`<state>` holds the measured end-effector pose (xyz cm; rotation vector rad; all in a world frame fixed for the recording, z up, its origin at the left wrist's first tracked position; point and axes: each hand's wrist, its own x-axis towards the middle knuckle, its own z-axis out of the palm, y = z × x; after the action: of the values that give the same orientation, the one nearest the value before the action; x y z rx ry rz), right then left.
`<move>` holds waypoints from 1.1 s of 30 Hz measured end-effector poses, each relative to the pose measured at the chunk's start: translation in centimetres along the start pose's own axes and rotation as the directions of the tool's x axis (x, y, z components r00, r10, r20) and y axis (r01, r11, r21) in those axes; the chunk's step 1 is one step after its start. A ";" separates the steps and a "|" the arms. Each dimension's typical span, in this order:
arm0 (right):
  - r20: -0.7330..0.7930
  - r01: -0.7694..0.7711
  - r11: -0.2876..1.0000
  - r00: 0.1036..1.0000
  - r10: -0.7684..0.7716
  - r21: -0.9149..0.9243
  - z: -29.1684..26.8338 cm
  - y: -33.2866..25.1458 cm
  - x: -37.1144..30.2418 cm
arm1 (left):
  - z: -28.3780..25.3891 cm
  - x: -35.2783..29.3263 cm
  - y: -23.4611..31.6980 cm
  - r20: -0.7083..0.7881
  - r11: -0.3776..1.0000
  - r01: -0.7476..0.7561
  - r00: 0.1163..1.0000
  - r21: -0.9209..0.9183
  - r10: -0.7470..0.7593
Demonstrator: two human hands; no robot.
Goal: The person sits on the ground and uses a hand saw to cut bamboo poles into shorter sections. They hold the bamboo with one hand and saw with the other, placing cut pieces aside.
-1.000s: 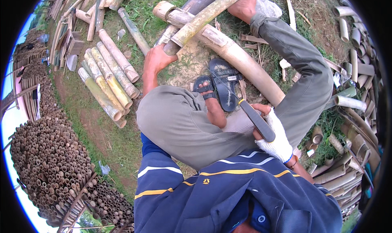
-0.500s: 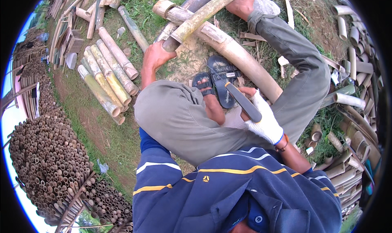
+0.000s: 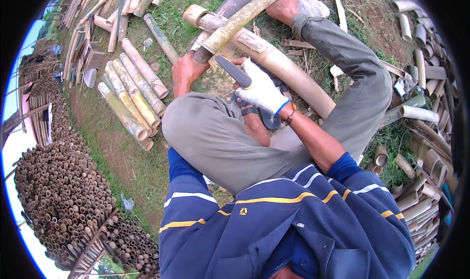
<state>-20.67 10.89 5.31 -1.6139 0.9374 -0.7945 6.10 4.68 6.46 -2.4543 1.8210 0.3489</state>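
My bare left hand [image 3: 189, 72] is closed round the near end of a greenish-brown bamboo pole [image 3: 240, 22]. The pole slants away to the upper right, where my bare foot [image 3: 285, 6] rests against its far end. It lies across a thicker pale bamboo pole [image 3: 279, 61]. In a white knitted glove, my right hand [image 3: 264, 90] grips a flat dark-grey knife-like tool [image 3: 232, 70] with a yellowish part by the fingers. The tool's far tip is just below the pole's near end, close to my left hand. Its gripped end is partly hidden.
Several cut bamboo lengths [image 3: 132, 95] lie side by side on the grass at left. A large stack of bamboo tubes [image 3: 58, 191] stands at lower left. Split bamboo pieces [image 3: 416, 205] are piled at right. Black sandals [image 3: 269, 117] are between my legs.
My right hand has moved up and left, bringing the knife-like tool from near my lap to the pole's near end. My left hand keeps its hold, with the pole shifted slightly.
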 end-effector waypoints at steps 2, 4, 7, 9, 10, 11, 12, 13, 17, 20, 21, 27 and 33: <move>-0.109 0.092 0.996 0.990 -0.093 -0.013 -1.6 0.0 -3.9 | 0.3 -0.2 -0.2 0.016 1.000 -0.017 1.000 -0.015 0.017; -0.078 0.013 1.000 0.997 -0.015 -0.024 -3.8 -1.4 -8.8 | 0.0 -0.2 -0.3 0.061 0.999 -0.003 0.998 -0.041 0.005; 0.046 -0.339 0.941 0.940 0.339 -0.012 -7.5 -5.7 -14.7 | 0.8 -0.5 -0.8 0.086 0.997 -0.005 0.996 -0.079 0.012; -0.014 -0.240 0.967 0.971 0.240 -0.081 -7.7 -5.5 -15.2 | 0.8 -0.4 -0.8 0.065 0.996 -0.012 0.998 -0.090 0.018; -0.030 -0.184 0.980 0.983 0.182 -0.081 -7.1 -4.8 -14.3 | 0.9 -0.4 -0.5 0.057 0.998 -0.003 0.998 -0.058 0.007; -0.037 -0.121 0.989 0.992 0.119 -0.083 -6.5 -3.8 -12.1 | 0.9 -0.5 -0.3 0.045 0.999 0.015 0.999 -0.028 -0.014; -0.042 -0.063 0.994 0.997 0.059 -0.086 -5.8 -2.9 -9.7 | 1.1 -0.9 -0.3 0.037 0.999 0.034 0.999 0.000 -0.034; -0.016 -0.057 0.995 0.998 0.056 -0.084 -4.4 -2.1 -6.4 | 2.2 -1.0 -0.5 -0.004 0.999 0.026 1.000 0.037 -0.026; -0.104 0.044 0.995 0.993 -0.053 -0.093 1.6 0.5 6.5 | 0.6 -0.4 1.2 -0.035 0.999 0.002 0.999 0.042 -0.001; -0.038 -0.009 0.999 0.999 0.007 -0.037 1.3 -0.3 4.4 | 1.3 -0.8 -0.9 -0.057 0.997 -0.034 0.998 0.066 0.038; -0.010 -0.014 1.000 1.000 0.014 -0.013 0.1 -1.0 1.6 | 1.7 -1.3 -1.4 -0.077 0.998 -0.023 0.997 0.051 0.027; 0.031 -0.246 0.959 0.967 0.253 -0.137 -9.2 -6.5 -16.8 | 3.2 -1.3 0.0 -0.086 0.998 -0.051 0.995 0.044 0.055; -0.012 -0.078 0.996 0.997 0.077 -0.041 -2.1 -0.8 -3.3 | 4.5 -2.2 -0.6 -0.148 0.998 -0.039 0.988 0.059 0.047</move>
<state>-23.88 12.98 6.48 -1.6002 1.0233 -0.7345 5.45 7.73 2.53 -2.4675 1.9143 0.1170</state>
